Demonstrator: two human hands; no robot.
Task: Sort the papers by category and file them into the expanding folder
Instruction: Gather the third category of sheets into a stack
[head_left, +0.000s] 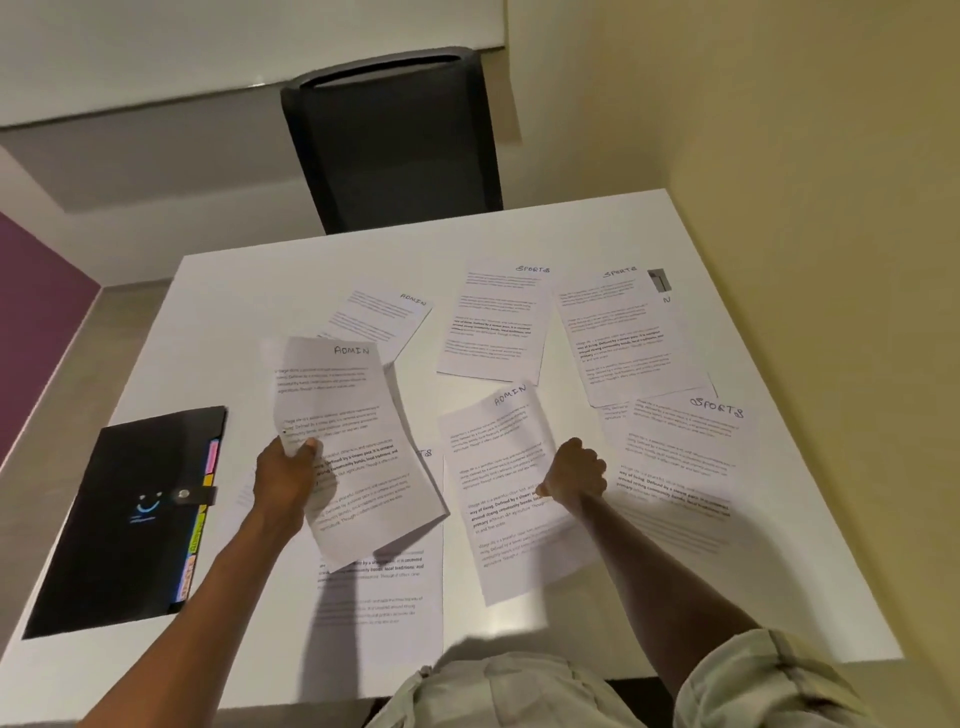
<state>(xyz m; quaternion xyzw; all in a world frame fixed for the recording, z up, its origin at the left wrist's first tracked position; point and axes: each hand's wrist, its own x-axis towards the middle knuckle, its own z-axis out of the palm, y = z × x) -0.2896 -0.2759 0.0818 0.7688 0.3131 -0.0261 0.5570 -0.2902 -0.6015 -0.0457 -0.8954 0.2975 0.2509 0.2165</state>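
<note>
My left hand (287, 475) grips a thin stack of papers headed ADMIN (358, 447), lifted above the white table (218, 317). My right hand (574, 473) pinches the edge of another ADMIN sheet (511, 493), which is partly raised. A third ADMIN sheet (382, 322) lies flat further back. Three sheets headed SPORTS lie on the right: one at the back middle (493, 322), one at the back right (628, 338), one nearer (680, 457). The black expanding folder (130, 514) with coloured tabs lies closed on the left.
More printed sheets (379, 597) lie under the held stack near the front edge. A black office chair (395, 140) stands behind the table. A yellow wall borders the right side, and a purple panel is at the far left.
</note>
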